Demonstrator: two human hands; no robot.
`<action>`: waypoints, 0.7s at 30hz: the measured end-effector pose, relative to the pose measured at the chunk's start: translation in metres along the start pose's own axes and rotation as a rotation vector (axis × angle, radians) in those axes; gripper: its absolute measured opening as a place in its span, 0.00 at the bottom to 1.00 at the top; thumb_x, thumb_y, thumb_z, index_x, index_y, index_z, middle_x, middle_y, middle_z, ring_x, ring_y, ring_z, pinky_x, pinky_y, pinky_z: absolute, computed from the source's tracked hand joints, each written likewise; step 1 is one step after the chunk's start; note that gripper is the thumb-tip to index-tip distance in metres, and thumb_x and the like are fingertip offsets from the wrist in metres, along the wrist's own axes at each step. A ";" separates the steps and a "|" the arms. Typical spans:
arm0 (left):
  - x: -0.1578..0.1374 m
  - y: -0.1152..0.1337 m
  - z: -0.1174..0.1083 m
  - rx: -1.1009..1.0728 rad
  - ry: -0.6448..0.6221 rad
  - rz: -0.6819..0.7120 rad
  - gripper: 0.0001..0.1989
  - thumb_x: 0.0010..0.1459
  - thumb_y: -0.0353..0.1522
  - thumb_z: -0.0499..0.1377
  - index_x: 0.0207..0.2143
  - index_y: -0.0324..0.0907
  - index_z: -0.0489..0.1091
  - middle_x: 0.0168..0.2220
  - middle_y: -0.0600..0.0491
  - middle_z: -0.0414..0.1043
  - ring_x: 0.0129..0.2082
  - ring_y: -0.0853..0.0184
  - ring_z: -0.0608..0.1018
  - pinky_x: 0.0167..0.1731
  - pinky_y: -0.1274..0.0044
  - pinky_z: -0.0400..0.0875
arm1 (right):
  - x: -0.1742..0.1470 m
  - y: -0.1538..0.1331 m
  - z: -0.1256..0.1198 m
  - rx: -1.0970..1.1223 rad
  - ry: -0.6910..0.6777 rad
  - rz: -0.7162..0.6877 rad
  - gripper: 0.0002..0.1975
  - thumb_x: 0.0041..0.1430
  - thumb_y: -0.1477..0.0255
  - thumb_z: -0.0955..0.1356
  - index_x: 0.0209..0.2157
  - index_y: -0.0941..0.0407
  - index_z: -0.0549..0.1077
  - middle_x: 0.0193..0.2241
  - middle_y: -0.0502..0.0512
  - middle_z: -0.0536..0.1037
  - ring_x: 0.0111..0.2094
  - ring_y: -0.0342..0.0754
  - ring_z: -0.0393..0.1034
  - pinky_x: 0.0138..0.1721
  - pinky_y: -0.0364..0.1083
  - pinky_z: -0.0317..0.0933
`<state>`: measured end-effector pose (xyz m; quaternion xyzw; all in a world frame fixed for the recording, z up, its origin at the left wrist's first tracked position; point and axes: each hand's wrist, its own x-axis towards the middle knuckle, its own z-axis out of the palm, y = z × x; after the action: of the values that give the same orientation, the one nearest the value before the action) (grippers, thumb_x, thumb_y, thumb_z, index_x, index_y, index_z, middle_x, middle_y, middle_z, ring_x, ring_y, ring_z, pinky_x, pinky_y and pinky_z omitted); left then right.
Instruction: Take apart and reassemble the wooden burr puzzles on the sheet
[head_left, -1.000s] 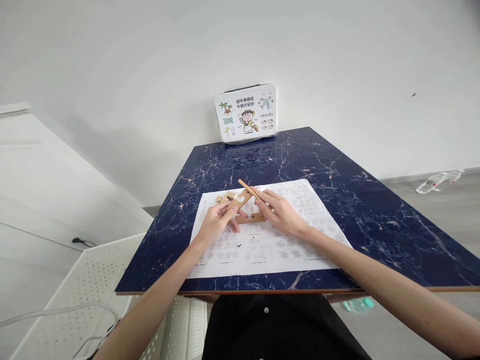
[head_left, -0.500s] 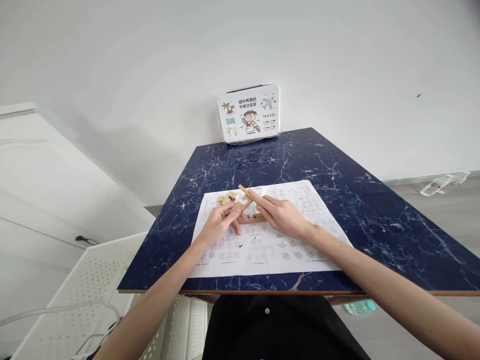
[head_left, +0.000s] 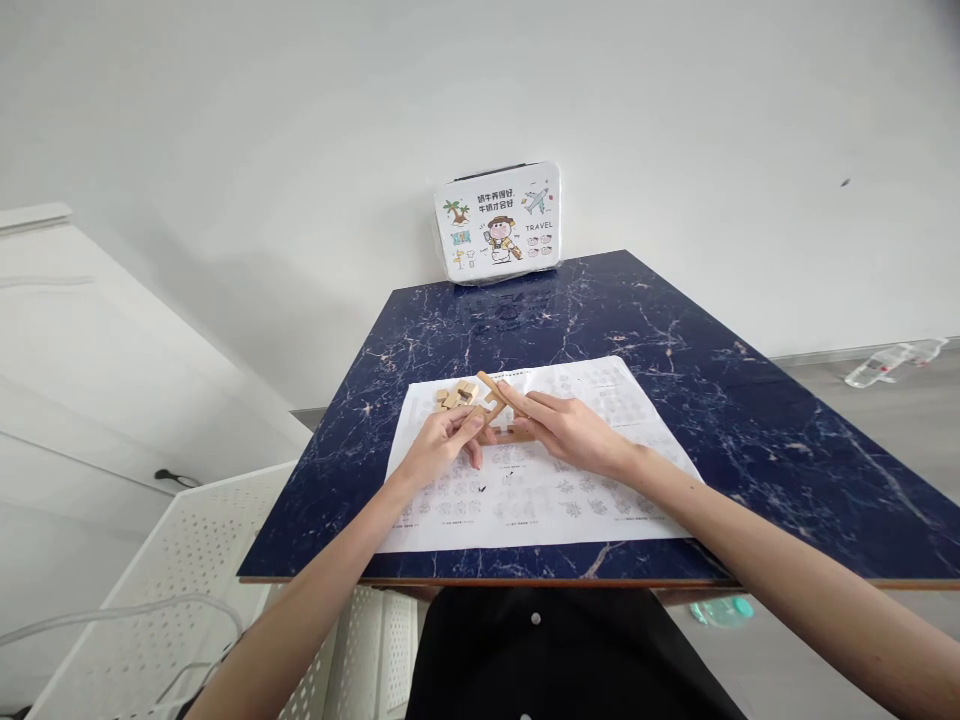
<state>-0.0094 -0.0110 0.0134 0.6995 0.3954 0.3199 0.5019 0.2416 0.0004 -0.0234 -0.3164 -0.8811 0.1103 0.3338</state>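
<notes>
My left hand [head_left: 444, 440] is closed on a notched wooden puzzle piece [head_left: 491, 408], gripping it between thumb and fingers. My right hand [head_left: 566, 428] pinches a second wooden puzzle piece [head_left: 486, 381], a narrow stick that meets the first one at an angle. Below them, partly covered by my fingers, another notched wooden bar [head_left: 510, 435] lies lengthwise; whether a hand touches it I cannot tell. Just behind my left hand sits a small cluster of light wooden pieces [head_left: 457, 394]. All of this is over a printed instruction sheet [head_left: 517, 520] with rows of small diagrams.
A white case with cartoon prints [head_left: 499, 225] leans on the wall at the back of the dark blue marbled table [head_left: 510, 330]. To the left stands a white perforated cart [head_left: 195, 535] with a cable. Plastic bottles [head_left: 885, 365] lie on the floor at right.
The two wooden pieces in my hands have shifted slightly, with the stick's upper end tipping a little. Both hands stay in nearly the same place; the view has moved a touch.
</notes>
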 end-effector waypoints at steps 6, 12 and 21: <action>0.001 -0.001 -0.001 -0.021 -0.016 -0.021 0.21 0.70 0.47 0.58 0.38 0.38 0.74 0.32 0.49 0.78 0.21 0.72 0.77 0.27 0.78 0.73 | -0.002 0.001 0.001 -0.016 0.016 -0.005 0.30 0.78 0.66 0.57 0.77 0.49 0.48 0.37 0.58 0.76 0.28 0.49 0.67 0.29 0.45 0.63; 0.001 -0.006 0.000 -0.047 -0.037 -0.028 0.20 0.70 0.47 0.59 0.39 0.38 0.74 0.35 0.49 0.78 0.21 0.73 0.78 0.26 0.78 0.73 | -0.002 -0.004 0.010 -0.039 0.014 -0.029 0.29 0.77 0.66 0.58 0.76 0.49 0.53 0.36 0.58 0.78 0.26 0.48 0.67 0.27 0.44 0.63; 0.002 -0.007 0.004 -0.109 -0.031 -0.025 0.22 0.69 0.50 0.60 0.39 0.37 0.73 0.32 0.50 0.77 0.22 0.71 0.76 0.28 0.76 0.74 | 0.000 -0.009 0.018 -0.090 0.017 -0.011 0.25 0.78 0.67 0.59 0.72 0.47 0.63 0.38 0.57 0.82 0.29 0.47 0.72 0.29 0.44 0.63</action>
<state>-0.0063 -0.0103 0.0059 0.6709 0.3784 0.3241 0.5494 0.2256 -0.0063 -0.0332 -0.3271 -0.8841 0.0663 0.3272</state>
